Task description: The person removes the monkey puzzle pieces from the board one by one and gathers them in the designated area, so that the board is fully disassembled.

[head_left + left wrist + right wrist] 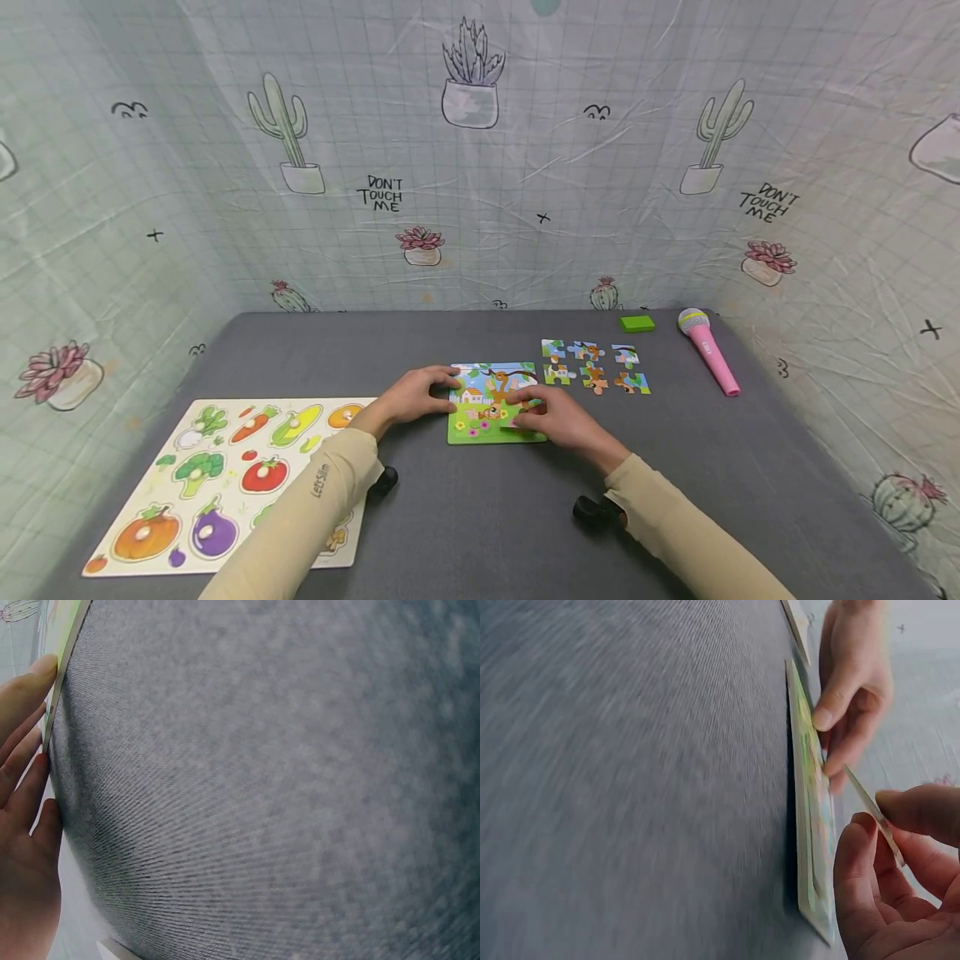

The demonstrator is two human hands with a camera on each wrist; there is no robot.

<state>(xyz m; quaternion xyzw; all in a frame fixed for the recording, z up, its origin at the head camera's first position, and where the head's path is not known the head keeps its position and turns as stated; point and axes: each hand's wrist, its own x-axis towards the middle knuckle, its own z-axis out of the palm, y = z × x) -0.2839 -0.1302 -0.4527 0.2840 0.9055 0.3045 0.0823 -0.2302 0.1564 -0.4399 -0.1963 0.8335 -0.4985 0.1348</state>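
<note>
A small jigsaw board (459,438) with a green rim and a cartoon animal picture lies flat at the middle of the table. My left hand (412,395) rests at its left side, thumb and fingertips touching the edge with the fingers fairly straight. Over the board's right part, my right hand (561,418) pinches a thin puzzle piece (871,811) between thumb and fingers. In the right wrist view that piece is tilted, above the board's surface. Several loose puzzle pieces (594,379) lie spread out just right of the board.
A vegetable peg board (161,475) covers the front left, partly under my left forearm. At the back right are a green block (637,324) and a pink toy microphone (712,358). A patterned curtain (480,183) encloses the table's back and sides.
</note>
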